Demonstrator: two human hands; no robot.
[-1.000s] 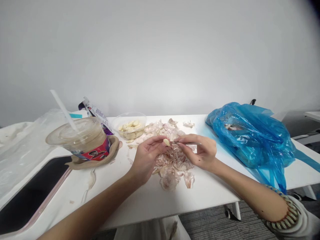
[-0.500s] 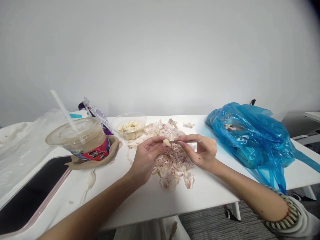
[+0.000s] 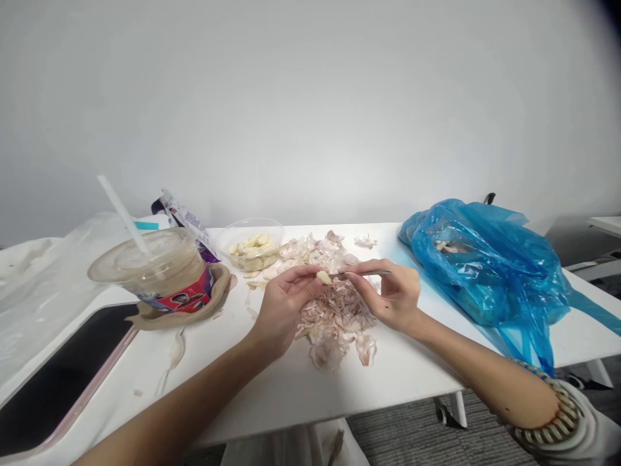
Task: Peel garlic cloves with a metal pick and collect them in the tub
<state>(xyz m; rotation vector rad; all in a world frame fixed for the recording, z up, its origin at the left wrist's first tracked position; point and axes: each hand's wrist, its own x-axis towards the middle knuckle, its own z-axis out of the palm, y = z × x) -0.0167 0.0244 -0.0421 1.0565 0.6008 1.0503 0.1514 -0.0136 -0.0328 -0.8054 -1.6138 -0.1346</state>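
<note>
Between its fingertips my left hand [image 3: 286, 306] pinches a pale garlic clove [image 3: 323, 277]. My right hand [image 3: 391, 294] is closed on a thin metal tool [image 3: 371, 272], whose tip is at the clove's right side. Both hands are over a heap of papery garlic skins [image 3: 334, 310] on the white table [image 3: 272, 401]. Behind my left hand, a clear round bowl [image 3: 252, 244] holds several peeled cloves, and a few pieces lie beside its base.
At left are a large cup [image 3: 179, 285] with a straw in a cardboard holder, a phone [image 3: 63, 375], a purple-white wrapper [image 3: 191, 226] and clear plastic [image 3: 43, 285]. A blue plastic bag [image 3: 490, 265] lies at right. A plain wall [image 3: 310, 110] stands behind.
</note>
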